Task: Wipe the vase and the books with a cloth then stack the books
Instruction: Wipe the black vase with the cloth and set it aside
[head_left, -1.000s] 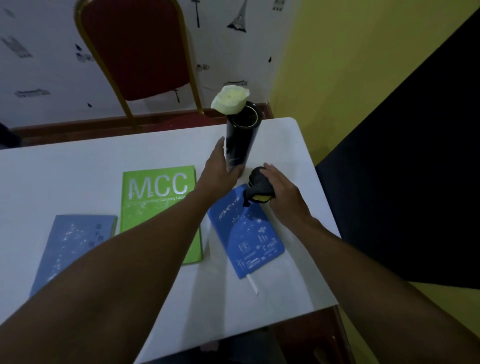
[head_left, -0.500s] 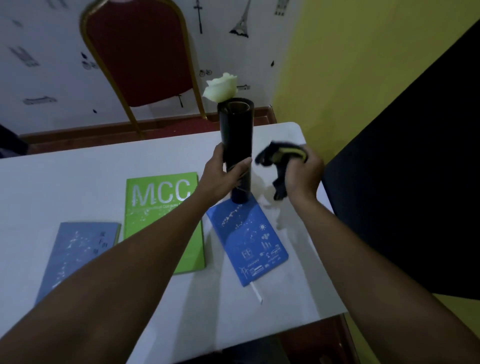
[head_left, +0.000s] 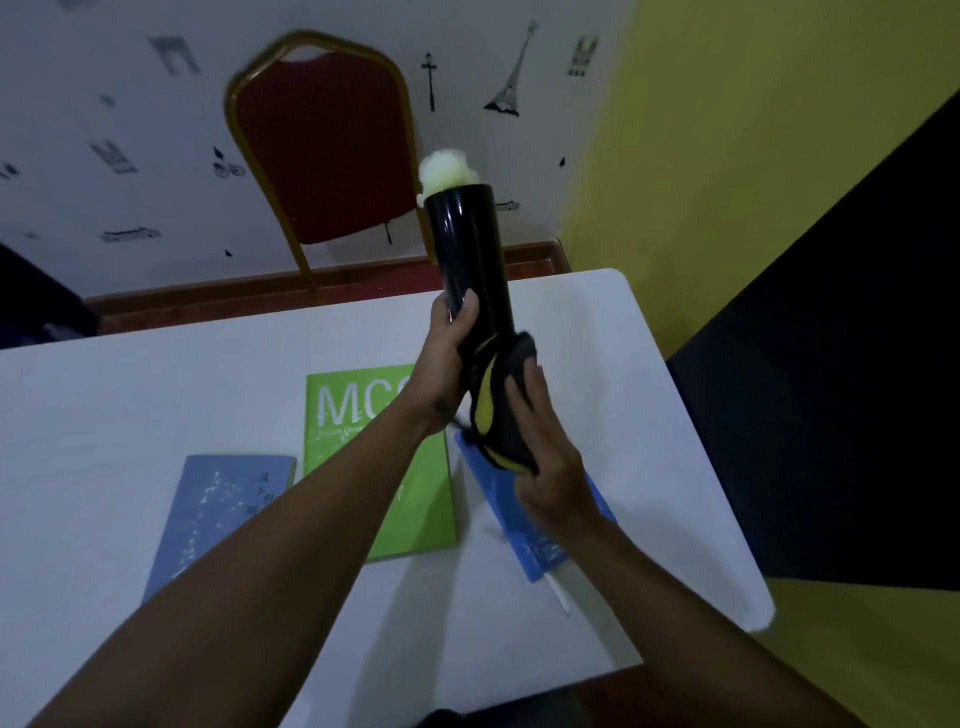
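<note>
A tall black vase (head_left: 467, 249) with a white rose (head_left: 447, 167) in its mouth is lifted off the table and tilted slightly left. My left hand (head_left: 448, 364) grips its lower half. My right hand (head_left: 545, 457) presses a black-and-yellow cloth (head_left: 496, 415) around the vase's base. Three books lie flat on the white table (head_left: 156, 389): a green MCC book (head_left: 358, 415) in the middle, a pale blue book (head_left: 218, 509) to its left, and a darker blue book (head_left: 540, 545) on the right, partly hidden under my right hand.
A red chair with a gold frame (head_left: 322, 156) stands behind the table against a white wall with black stickers. A yellow wall and a dark panel (head_left: 831, 364) lie to the right. The table's right edge runs close to the darker blue book.
The vase has been lifted from the table and raised. My right hand has brought the cloth from beside the vase onto its lower part.
</note>
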